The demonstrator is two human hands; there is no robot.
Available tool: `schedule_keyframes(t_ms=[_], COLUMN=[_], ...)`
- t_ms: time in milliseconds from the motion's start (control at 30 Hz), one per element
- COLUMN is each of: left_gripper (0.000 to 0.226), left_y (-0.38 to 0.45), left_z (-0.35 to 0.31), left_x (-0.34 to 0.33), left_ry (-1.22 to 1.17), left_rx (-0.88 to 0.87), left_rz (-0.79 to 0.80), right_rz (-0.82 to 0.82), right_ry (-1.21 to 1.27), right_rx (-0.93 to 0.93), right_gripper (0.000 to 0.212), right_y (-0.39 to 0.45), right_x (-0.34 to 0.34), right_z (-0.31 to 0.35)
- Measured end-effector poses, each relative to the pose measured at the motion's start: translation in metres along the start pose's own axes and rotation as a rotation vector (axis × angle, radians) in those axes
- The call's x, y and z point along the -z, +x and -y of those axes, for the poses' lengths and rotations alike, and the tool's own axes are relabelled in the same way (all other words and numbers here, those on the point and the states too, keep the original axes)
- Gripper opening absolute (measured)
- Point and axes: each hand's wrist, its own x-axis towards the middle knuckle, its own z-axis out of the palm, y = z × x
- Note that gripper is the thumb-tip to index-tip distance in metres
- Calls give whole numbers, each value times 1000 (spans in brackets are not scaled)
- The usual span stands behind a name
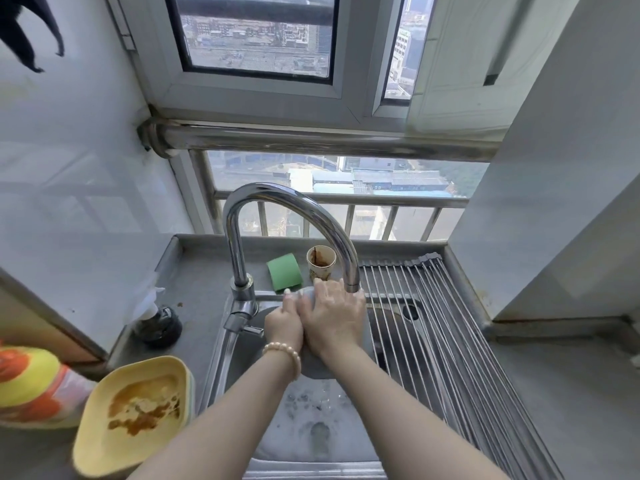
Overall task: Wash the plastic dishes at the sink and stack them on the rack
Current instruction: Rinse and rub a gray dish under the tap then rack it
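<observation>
A grey plastic dish stands on edge over the steel sink, just below the tap's spout. My left hand grips its left rim, fingertips curled over the top edge. My right hand lies spread flat over the dish's face, fingers straight. Most of the dish is hidden behind both hands. A yellow plastic dish smeared with brown sauce sits on the counter at the lower left. The roll-up wire rack spans the right side of the sink and holds nothing.
A green sponge and a stained paper cup stand behind the sink. A dark soap pump bottle is left of the tap. An orange and yellow packet lies at the far left. Foam floats in the sink.
</observation>
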Motion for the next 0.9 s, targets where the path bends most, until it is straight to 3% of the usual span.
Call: schedule_keyframes(t_ms=[67,133,167,233,367,400,500,533,633,800,900], left_gripper=[52,53,54,56,55,56,57,57,58,53,50], left_y=[5,8,8,8,12,13,7,7,11,3,7], left_z=[10,17,17,15,9,10,8,10,11,0,-3], left_x=[3,4,3,2,-1,-3,-7,-7,-7,-12,-10], left_ry=[-3,-7,-6,26,10,16,59,53,-7,47,59], left_rx=[64,114,129,169,241,246,252,271,311,246,177], left_rz=[-14,-25,-23,1,-7,-20,14,7,-32,82,195], right_rz=[101,193,230,235,220,234,253,243,249,298,331], right_ry=[-20,47,96,98,79,111,146,89,38,279,402], right_rx=[146,197,136,-15,185,169,-155,-121,224,-188,-294], right_gripper=[86,75,66,58,72,68,57,59,67,59,52], right_y=[-9,-7,-3,-2,-20,-17,-6,-7,-15,12,21], right_x=[-2,-6,-5,-3,-4,-3,-2,-4,-7,-1,11], right_z=[-11,-31,-38,-38,-19,-23,-34,-32,-34,-61,-68])
